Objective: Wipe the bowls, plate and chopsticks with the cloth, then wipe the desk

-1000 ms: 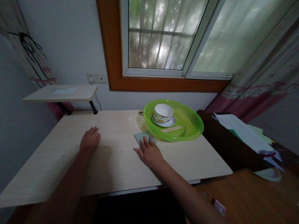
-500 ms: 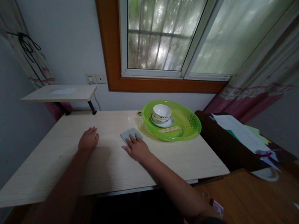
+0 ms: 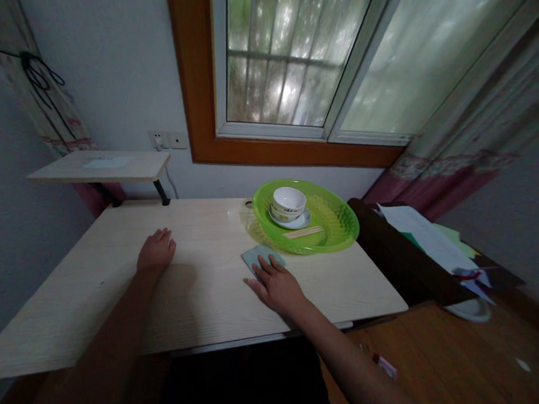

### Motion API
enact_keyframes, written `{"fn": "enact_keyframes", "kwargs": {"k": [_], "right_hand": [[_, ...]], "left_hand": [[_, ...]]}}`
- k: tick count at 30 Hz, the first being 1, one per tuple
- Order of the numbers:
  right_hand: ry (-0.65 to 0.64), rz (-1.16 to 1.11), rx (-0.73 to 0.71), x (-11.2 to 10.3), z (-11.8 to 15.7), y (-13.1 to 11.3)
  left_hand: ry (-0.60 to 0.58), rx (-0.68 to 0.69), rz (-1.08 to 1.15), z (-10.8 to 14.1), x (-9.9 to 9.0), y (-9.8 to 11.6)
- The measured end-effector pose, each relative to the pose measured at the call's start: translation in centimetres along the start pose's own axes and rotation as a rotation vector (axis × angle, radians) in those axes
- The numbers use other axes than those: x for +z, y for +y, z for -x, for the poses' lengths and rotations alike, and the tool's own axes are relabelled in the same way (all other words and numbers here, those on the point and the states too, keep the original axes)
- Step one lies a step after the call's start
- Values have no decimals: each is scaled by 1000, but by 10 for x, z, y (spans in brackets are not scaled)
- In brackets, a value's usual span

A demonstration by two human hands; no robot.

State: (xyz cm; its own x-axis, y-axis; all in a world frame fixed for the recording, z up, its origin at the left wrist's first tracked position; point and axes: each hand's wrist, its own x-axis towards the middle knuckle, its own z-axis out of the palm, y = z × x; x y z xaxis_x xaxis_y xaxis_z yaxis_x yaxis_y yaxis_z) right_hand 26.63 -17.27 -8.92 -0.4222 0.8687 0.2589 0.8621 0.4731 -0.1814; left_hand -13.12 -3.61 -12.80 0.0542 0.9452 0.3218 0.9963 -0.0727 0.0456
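Note:
A folded light blue-green cloth (image 3: pixel 252 255) lies flat on the pale wooden table (image 3: pixel 206 232). My right hand (image 3: pixel 278 285) presses on it with fingers spread, the thumb on the left. On the left part of the table rests my left hand (image 3: pixel 156 251), palm down, fingers stretched out, nothing in it. Just beyond the cloth is a round green basket (image 3: pixel 340 218). Inside the basket, stacked white bowls (image 3: pixel 289 198) stand on a white plate (image 3: pixel 304 218), and light chopsticks (image 3: pixel 303 231) lie in front of them.
A small raised shelf (image 3: pixel 61 167) with a paper (image 3: pixel 106 162) on it stands at the back left. Right of the table, papers (image 3: pixel 416 234) lie on a dark surface. The window (image 3: pixel 281 58) and wall rise behind the table.
My right hand and the cloth under it have moved right and slightly toward me, closer under the basket's front rim. My left hand stays at its place on the table. The view has shifted slightly.

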Motion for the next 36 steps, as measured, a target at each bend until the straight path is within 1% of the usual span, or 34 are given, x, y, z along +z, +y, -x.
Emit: {"fn": "enact_keyframes", "kwargs": {"k": [2, 5, 8, 12, 15, 17, 19, 20, 21, 23, 24, 25, 27, 29, 30, 32, 34, 36], "right_hand": [[-11, -15, -39, 2, -8, -7], [-23, -55, -100, 7, -29, -14], [-41, -93, -111, 12, -52, -15], [-57, -170, -102, 16, -70, -5], [-49, -300, -128, 15, -70, 9], [10, -372, -111, 13, -66, 20], [95, -409, -44, 11, -60, 29], [135, -413, 1, 10, -58, 32], [170, -412, 43, 9, -55, 34], [223, -402, 88, 9, -52, 35], [248, -398, 86, 9, -50, 35], [275, -399, 70, 9, -49, 34], [343, -417, 29, 10, -47, 34], [440, -459, 10, 11, -45, 36], [489, -488, 13, 11, -45, 37], [565, -543, 40, 11, -44, 40], [597, -580, 72, 11, -43, 41], [599, -595, 83, 10, -43, 40]], "left_hand": [[4, -6, 3, 0, -1, 1], [-2, -19, 15, 1, -3, 3], [-10, -20, 32, 2, -4, 4], [-27, -30, 62, 1, -3, 1], [-49, -58, 116, -1, -4, 0], [-42, -61, 175, -1, -7, 7], [-7, -10, 247, 0, -10, 25], [9, 43, 279, 2, -12, 40], [21, 113, 309, 4, -13, 57], [0, 333, 364, 10, -15, 98], [-21, 449, 382, 13, -16, 120], [-36, 530, 395, 15, -16, 142], [-94, 622, 403, 20, -17, 180], [-126, 661, 406, 25, -18, 206], [-131, 688, 411, 28, -19, 214], [-150, 756, 432, 36, -24, 219], [-192, 839, 463, 47, -31, 212], [-234, 886, 490, 60, -37, 198]]}}
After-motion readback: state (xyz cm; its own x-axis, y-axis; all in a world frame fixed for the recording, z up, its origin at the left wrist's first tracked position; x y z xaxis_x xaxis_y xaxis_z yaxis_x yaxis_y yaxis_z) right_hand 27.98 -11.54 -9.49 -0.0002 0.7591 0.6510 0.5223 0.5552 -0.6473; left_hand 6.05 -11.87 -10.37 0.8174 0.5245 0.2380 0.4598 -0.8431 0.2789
